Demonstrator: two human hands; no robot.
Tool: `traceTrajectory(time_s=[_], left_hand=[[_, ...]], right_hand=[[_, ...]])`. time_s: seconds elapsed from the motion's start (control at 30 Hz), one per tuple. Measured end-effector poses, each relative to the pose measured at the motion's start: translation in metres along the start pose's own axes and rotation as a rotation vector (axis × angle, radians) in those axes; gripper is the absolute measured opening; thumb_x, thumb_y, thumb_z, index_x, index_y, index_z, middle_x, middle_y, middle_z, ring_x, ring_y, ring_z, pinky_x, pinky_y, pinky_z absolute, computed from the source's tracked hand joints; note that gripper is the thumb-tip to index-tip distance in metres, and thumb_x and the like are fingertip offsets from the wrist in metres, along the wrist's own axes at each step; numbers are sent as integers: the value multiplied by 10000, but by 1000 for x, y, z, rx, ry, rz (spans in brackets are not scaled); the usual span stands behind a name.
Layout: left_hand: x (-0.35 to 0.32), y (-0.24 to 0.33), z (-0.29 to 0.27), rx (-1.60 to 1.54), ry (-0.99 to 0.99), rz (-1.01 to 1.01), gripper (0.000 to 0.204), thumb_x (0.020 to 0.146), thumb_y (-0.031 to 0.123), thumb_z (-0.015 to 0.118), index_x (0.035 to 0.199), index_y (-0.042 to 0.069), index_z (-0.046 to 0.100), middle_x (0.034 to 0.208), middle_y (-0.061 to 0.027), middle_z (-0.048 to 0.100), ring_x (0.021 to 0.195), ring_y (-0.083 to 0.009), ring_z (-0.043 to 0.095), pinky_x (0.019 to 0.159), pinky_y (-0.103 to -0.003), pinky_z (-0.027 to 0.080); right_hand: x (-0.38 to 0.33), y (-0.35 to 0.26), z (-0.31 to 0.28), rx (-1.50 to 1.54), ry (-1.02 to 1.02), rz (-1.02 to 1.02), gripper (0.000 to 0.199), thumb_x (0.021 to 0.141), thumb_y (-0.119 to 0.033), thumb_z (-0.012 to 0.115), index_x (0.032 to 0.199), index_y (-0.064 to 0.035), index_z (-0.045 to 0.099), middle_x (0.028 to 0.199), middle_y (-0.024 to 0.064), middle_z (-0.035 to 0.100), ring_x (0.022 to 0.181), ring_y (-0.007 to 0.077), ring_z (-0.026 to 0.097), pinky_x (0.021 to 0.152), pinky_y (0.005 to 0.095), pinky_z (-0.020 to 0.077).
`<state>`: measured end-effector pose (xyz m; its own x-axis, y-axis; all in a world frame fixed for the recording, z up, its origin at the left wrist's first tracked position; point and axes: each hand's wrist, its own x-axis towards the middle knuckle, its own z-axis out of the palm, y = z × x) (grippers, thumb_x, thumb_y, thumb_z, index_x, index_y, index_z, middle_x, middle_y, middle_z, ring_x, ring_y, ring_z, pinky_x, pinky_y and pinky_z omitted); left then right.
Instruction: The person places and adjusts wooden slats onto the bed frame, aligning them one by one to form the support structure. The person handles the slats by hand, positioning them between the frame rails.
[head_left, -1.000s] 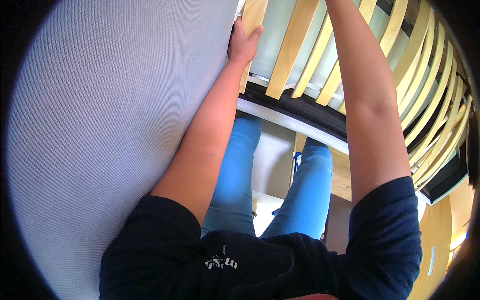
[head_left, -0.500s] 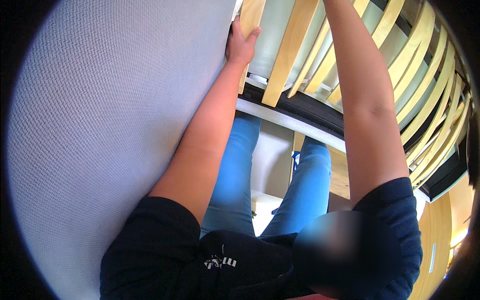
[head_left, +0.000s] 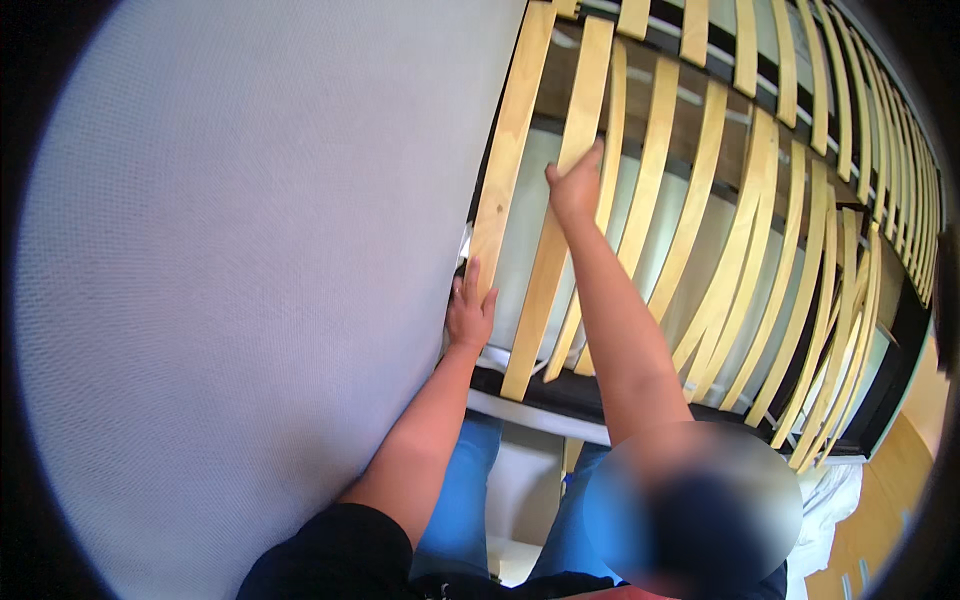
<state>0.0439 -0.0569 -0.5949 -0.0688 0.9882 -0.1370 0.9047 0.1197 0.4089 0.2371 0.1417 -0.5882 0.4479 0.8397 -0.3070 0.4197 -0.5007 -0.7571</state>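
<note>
A large white mattress (head_left: 230, 300) stands tilted up on its edge and fills the left half of the view. Beside it lies the bed's frame of curved pale wooden slats (head_left: 700, 200). My left hand (head_left: 468, 312) lies flat against the mattress's right edge, fingers straight and slightly apart, next to the nearest slat. My right hand (head_left: 575, 185) reaches further out and rests palm down on a slat, thumb spread; its fingertips are hidden behind the hand.
The dark bed frame rail (head_left: 560, 395) runs under the slat ends near my blue-trousered legs (head_left: 460, 500). White bedding (head_left: 830, 500) lies bunched at the lower right on a wooden floor (head_left: 890, 500).
The view has swung so both hands sit lower in it. My right hand, out of view before, now shows on a slat. My left hand stays at the mattress edge.
</note>
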Motion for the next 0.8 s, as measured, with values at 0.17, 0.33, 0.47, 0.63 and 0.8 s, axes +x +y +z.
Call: traceTrajectory(time_s=[0.17, 0.33, 0.47, 0.63, 0.8], left_hand=[[-5, -6, 3, -6, -63, -60, 689, 949, 394, 539, 1523, 269, 180, 1362, -295, 441, 1178, -513, 471, 949, -539, 438], [-1, -12, 9, -13, -39, -35, 693, 954, 389, 532, 1525, 267, 159, 1344, -334, 434, 1201, -519, 454, 959, -555, 427], [0, -3, 4, 9, -67, -64, 714, 948, 346, 554, 1530, 260, 150, 1319, -314, 461, 1202, -501, 458, 992, -533, 410], [2, 1, -4, 52, -99, -67, 743, 929, 304, 585, 1534, 246, 158, 1343, -259, 445, 1215, -462, 460, 1015, -505, 405], [0, 8, -18, 163, 13, 104, 750, 894, 235, 629, 1523, 150, 229, 1439, -217, 324, 1285, -403, 408, 1059, -467, 376]], right_hand=[[-8, -10, -2, -27, -10, 17, 992, 756, -125, 754, 1517, -89, 119, 1316, 289, 422, 1152, 432, 489, 962, 445, 448], [-9, 2, 8, -129, 121, -190, 967, 757, -188, 780, 1519, -185, 186, 1367, 269, 297, 1183, 423, 377, 1008, 462, 385], [-10, 4, 0, -158, 112, -245, 894, 792, -236, 752, 1510, -144, 228, 1379, 285, 305, 1207, 430, 373, 1019, 481, 373], [-39, 15, -9, -20, 57, -242, 774, 866, -271, 667, 1497, -86, 257, 1405, 302, 299, 1262, 437, 348, 1045, 493, 355], [-97, 40, -19, 131, -73, -157, 776, 900, -233, 616, 1508, -44, 172, 1423, 317, 283, 1286, 463, 369, 1064, 476, 348]])
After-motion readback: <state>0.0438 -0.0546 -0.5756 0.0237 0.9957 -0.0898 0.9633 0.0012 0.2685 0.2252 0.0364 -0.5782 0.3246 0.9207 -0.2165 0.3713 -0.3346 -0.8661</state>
